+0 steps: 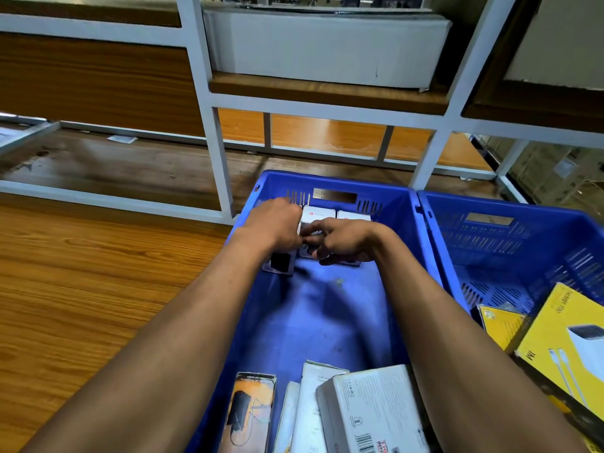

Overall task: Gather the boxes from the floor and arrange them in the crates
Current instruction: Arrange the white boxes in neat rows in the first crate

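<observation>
Both my hands reach into the far end of a blue crate (405,243) on the floor. My left hand (274,225) rests its fingers on a small white box with a black picture (281,263), which stands at the crate's far left. My right hand (343,240) grips the neighbouring small box (307,251) in the same row. Behind them two white boxes (318,214) stand against the far wall. At the crate's near end lie several more boxes, among them a white one (376,410) and an orange-black one (248,410).
A second blue crate (510,246) stands touching the first on the right and holds yellow boxes (568,341). A white metal shelf frame (222,152) with a large grey carton (327,47) stands just beyond. Wooden floor (81,289) lies to the left.
</observation>
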Motion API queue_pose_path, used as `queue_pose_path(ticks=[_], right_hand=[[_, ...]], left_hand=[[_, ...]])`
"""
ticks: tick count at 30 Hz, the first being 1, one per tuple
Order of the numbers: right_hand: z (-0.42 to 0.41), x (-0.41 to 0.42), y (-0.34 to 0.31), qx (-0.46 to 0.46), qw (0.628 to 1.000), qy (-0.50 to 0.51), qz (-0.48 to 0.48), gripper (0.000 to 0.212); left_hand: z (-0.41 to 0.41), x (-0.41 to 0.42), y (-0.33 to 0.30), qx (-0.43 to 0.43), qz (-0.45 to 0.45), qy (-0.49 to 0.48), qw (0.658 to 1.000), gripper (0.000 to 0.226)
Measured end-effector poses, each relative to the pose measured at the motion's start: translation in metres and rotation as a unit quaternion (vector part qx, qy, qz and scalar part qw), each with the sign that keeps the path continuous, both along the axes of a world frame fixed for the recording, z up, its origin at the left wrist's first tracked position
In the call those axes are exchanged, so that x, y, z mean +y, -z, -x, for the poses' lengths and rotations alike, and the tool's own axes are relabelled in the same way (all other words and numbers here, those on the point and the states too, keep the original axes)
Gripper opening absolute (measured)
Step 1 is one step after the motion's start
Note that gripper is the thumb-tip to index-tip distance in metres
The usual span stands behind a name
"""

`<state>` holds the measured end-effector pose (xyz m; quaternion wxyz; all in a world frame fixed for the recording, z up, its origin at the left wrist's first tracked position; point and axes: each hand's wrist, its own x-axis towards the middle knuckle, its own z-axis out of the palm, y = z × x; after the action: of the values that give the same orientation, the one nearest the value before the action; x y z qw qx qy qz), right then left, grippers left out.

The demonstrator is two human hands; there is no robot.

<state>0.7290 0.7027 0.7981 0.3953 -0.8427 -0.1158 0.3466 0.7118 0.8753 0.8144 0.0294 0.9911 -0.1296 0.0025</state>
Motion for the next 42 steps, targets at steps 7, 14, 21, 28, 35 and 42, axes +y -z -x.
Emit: queue_pose_path(ticks=[7, 14, 21, 28, 35, 42], right_hand=[[0.004, 0.004, -0.001, 0.014, 1.000, -0.021, 0.002, 0.039], [0.000, -0.017, -0.006, -0.004, 0.996, 0.040, 0.086, 0.025], [-0.001, -0.023, -0.015, 0.001, 0.995, 0.027, 0.100, 0.025], [0.012, -0.018, -0.030, 0.029, 0.998, 0.048, 0.017, 0.035], [0.023, -0.023, -0.039, 0.081, 0.992, 0.053, -0.076, 0.035], [0.025, -0.029, -0.041, 0.086, 0.988, 0.051, -0.117, 0.034]], left_hand=[[-0.001, -0.001, 0.002, -0.002, -0.010, -0.015, 1.000, 0.048], [0.018, -0.014, -0.018, 0.180, 0.266, 0.078, 0.944, 0.020], [0.031, -0.030, -0.015, 0.358, 0.271, 0.176, 0.876, 0.024], [0.054, -0.050, -0.016, 0.498, 0.198, 0.251, 0.806, 0.030], [0.074, -0.074, -0.009, 0.573, 0.167, 0.314, 0.738, 0.047], [0.087, -0.090, -0.007, 0.573, 0.167, 0.323, 0.734, 0.052]])
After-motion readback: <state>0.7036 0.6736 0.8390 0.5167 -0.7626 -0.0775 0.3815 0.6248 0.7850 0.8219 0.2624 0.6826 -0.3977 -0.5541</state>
